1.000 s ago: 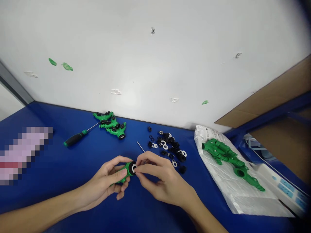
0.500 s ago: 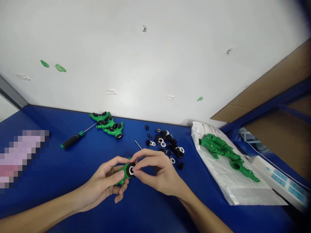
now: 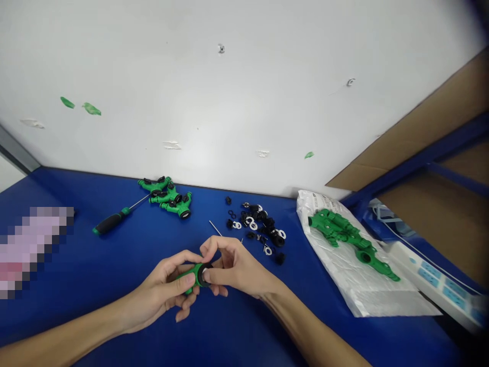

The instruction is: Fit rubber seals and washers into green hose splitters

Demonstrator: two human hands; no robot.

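Green plastic hose fitting (image 3: pixel 193 273), black-ringed end pointing right, mid-desk toward the front edge. Left hand (image 3: pixel 156 290): curled closed around the body. Right hand (image 3: pixel 233 267): thumb and fingers pinching the ringed end. Loose washers (image 3: pixel 250 220) just beyond.

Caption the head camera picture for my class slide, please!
Left hand grips a green hose connector; right hand pinches its black end.

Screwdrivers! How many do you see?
1: a screwdriver with a black-and-green handle, lying on the blue table, left of the green hose fittings. A thin metal rod by the right hand may be another, mostly hidden.
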